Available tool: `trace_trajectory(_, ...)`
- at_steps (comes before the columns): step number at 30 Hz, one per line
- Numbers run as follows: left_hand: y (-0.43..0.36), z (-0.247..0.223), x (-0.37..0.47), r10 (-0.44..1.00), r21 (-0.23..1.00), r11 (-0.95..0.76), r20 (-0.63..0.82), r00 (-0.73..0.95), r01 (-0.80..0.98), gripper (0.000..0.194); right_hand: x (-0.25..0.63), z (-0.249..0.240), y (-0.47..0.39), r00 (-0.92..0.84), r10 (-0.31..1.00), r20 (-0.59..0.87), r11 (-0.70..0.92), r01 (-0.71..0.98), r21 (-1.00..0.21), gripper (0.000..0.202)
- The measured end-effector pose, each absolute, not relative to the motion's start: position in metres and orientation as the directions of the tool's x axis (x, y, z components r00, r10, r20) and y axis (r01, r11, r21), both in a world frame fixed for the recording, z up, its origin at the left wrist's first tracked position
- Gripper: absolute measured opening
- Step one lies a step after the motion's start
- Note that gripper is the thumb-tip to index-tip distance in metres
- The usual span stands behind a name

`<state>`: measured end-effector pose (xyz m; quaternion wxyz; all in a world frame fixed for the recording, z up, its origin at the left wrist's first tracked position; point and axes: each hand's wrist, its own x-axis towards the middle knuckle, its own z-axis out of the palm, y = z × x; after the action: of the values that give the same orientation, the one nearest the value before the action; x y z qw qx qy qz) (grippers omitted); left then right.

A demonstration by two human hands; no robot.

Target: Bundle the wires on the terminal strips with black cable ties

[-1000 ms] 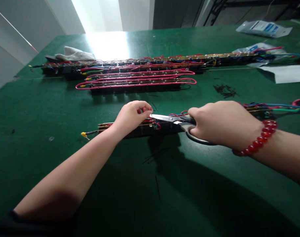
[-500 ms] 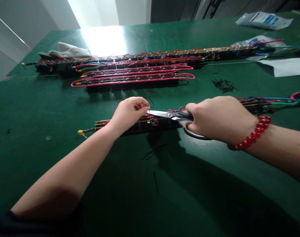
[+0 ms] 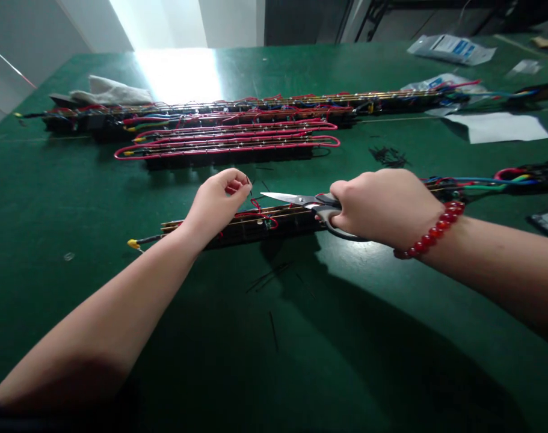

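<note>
My right hand (image 3: 382, 201), with a red bead bracelet at its wrist, is closed round the dark handles of a pair of scissors (image 3: 296, 199). The blades point left and look closed, their tip a little to the right of my left fingers. Thumb and fingers of my left hand (image 3: 224, 195) are pinched on a thin black cable tie end (image 3: 249, 183). Below both hands lies a long wired circuit-board assembly (image 3: 237, 231) with red wires and brass-coloured strips. A yellow-capped lead (image 3: 133, 243) sticks out at its left end. My left forearm and right hand cover parts of it.
Behind are more board assemblies (image 3: 228, 149) with pink-red wire loops. Small black strips lie in a pile (image 3: 388, 156) and loose on the green table (image 3: 201, 361). A white paper (image 3: 503, 127), plastic bags (image 3: 454, 49) and a pale cloth (image 3: 111, 90) lie farther back.
The scissors have drawn slightly away from my left fingers, and a gap shows between tip and fingertips. The view has shifted right. My left hand still pinches the black strip.
</note>
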<state>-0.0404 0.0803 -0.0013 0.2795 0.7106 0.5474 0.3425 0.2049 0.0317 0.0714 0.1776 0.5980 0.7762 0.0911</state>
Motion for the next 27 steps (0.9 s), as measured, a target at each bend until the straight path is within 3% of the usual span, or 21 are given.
trace_trajectory(3,0.081,-0.002,-0.04,0.983,0.753,-0.184,0.131,0.13,0.632,0.01,0.219,0.07,0.031,-0.162,0.974,-0.156,0.195,0.954,0.228,0.036)
trace_trajectory(7,0.08,0.0,-0.038,0.99,0.671,-0.139,0.07,0.125,0.728,0.01,0.239,0.057,0.023,-0.211,0.883,-0.418,0.044,0.926,-0.374,0.053)
trace_trajectory(10,0.079,0.001,-0.036,0.992,0.634,-0.115,0.039,0.117,0.765,0.009,0.25,0.042,0.018,-0.401,0.649,-0.646,-0.03,0.835,-0.549,0.058)
trace_trajectory(12,0.079,0.002,-0.035,0.993,0.623,-0.103,0.021,0.115,0.776,0.009,0.254,0.033,0.016,-0.436,0.569,-0.697,-0.03,0.836,-0.548,0.059)
trace_trajectory(19,0.078,0.003,-0.036,0.995,0.574,-0.093,0.029,0.093,0.813,0.014,0.259,0.024,0.013,-0.354,0.576,-0.737,-0.159,0.836,-0.526,0.053)
trace_trajectory(24,0.079,-0.002,-0.04,0.993,0.658,-0.091,0.009,0.114,0.748,0.03,0.257,0.028,0.011,-0.365,0.567,-0.738,-0.258,0.772,-0.581,0.049)
trace_trajectory(27,0.08,0.004,-0.049,0.993,0.682,-0.092,0.004,0.122,0.725,0.028,0.253,0.029,0.007,-0.348,0.536,-0.77,-0.3,0.773,-0.558,0.045)
